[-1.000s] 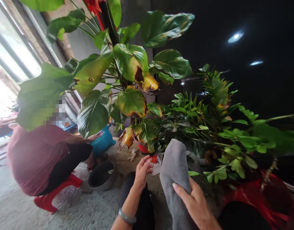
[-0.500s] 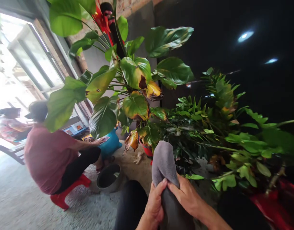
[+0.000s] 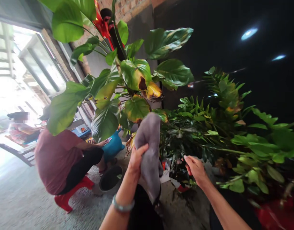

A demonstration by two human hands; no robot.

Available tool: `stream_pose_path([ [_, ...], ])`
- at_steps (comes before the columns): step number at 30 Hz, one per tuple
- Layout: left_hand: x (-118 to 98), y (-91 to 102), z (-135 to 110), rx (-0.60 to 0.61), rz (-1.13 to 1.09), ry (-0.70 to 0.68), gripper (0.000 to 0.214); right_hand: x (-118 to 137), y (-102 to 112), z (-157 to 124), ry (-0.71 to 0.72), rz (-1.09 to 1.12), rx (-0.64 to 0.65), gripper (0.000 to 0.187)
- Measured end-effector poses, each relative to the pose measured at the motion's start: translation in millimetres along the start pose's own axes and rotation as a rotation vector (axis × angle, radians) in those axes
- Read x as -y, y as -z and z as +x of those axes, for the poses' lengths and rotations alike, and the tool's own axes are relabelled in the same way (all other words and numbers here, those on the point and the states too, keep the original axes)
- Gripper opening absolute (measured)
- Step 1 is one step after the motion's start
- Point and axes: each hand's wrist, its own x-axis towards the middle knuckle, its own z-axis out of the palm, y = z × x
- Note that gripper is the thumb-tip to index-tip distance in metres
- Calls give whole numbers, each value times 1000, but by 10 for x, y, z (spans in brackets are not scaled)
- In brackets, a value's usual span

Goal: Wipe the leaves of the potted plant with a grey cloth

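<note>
A grey sock (image 3: 149, 159), filled out into a foot shape, stands toe-up in front of me in the head view. My left hand (image 3: 136, 159) wraps round its side, the thumb lying across the grey fabric. Whether a foot is inside, I cannot tell. Off to the right, my right hand (image 3: 196, 169) is apart from the sock, its fingers curled and pinched near the low leaves; anything between the fingertips is too small to make out. A pale bracelet (image 3: 123, 206) circles my left wrist.
A tall leafy potted plant (image 3: 134, 75) rises ahead, and bushy plants (image 3: 233, 140) spread to the right. At left, a person in a pink shirt (image 3: 57, 156) sits on a red stool (image 3: 72, 196) beside a dark bucket (image 3: 110, 179). Another person (image 3: 18, 129) sits farther back.
My right hand has let go of the sock and moved away to the right. My left hand has shifted up and left with the sock, which now shows its whole length.
</note>
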Motion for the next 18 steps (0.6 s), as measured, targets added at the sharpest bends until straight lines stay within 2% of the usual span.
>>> stream_pose_path([
  [2, -88, -170, 244, -11, 12, -98, 50, 5, -11, -18, -37, 76, 53, 40],
  [3, -51, -227, 316, -11, 32, -95, 50, 12, -4, -20, -57, 112, 74, 42],
  [5, 158, -239, 322, -3, 90, 15, 47, 23, 29, -21, -93, 176, 102, 44],
  [8, 572, -5, 37, 72, 158, 260, 35, 25, 99, -22, -127, 244, 115, 42],
  [10, 699, 204, -193, 147, 141, 352, 32, 19, 154, -23, -146, 270, 115, 39],
  [11, 682, 279, -270, 150, 113, 353, 34, 15, 181, -21, -156, 280, 114, 38],
  [13, 507, 322, -295, 105, 59, 283, 40, 6, 226, -14, -173, 300, 104, 35],
  [16, 139, 132, -44, 11, -29, 105, 46, -9, 255, 0, -185, 331, 83, 32],
  [18, 56, -51, 169, -25, -84, 65, 46, -23, 247, 7, -189, 353, 80, 31],
])
